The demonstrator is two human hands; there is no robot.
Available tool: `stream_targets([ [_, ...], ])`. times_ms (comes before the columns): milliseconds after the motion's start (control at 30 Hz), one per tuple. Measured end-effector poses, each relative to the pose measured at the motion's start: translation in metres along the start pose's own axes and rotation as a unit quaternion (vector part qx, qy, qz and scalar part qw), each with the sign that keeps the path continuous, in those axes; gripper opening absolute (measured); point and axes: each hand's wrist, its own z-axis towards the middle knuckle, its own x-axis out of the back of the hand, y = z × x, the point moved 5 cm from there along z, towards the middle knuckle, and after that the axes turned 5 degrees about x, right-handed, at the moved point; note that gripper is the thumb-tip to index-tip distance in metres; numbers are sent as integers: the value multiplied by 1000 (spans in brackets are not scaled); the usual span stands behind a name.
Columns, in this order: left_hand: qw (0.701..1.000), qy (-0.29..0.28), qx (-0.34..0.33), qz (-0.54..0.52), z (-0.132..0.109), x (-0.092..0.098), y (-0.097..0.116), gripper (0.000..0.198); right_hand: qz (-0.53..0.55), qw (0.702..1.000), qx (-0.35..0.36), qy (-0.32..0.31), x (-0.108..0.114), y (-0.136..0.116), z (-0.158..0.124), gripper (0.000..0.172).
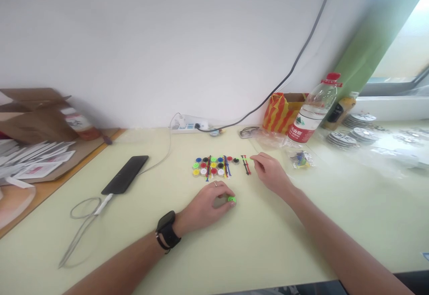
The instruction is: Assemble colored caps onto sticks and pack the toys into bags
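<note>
My left hand (pixel 209 204), with a ring and a black wristwatch, rests on the pale green table (pixel 234 241) with its fingers curled round a small green round piece (pixel 232 199). My right hand (pixel 270 171) pinches a thin green stick (pixel 247 157) at the right end of a laid-out group. That group holds several coloured round buttons (pixel 209 165) in rows, with coloured sticks (pixel 227 166) lying across them and a red and black pair (pixel 247 165) beside my right fingers.
A black phone (pixel 125 174) on a grey cable lies at the left. At the back stand a power strip (pixel 187 126), glasses (pixel 250 131), a striped bag (pixel 279 111) and a water bottle (pixel 313 114). Plastic bags and stacked discs (pixel 351 134) sit right; cardboard and papers (pixel 36 152) left.
</note>
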Motion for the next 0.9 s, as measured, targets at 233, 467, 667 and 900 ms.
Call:
stream_targets([
  [233, 1000, 7, 16, -21, -1, 1, 0, 10, 19, 999, -9, 31, 6, 1, 1, 26],
  [467, 988, 26, 62, -140, 4, 2, -16, 21, 141, 983, -80, 90, 23, -5, 3, 24],
  [667, 954, 15, 130, -269, 7, 0, -34, 37, 338, 927, -160, -39, 19, -25, -4, 32],
  [900, 954, -8, 88, -286, 8, 3, -22, 46, 445, 875, -144, -124, -11, -53, -29, 27],
])
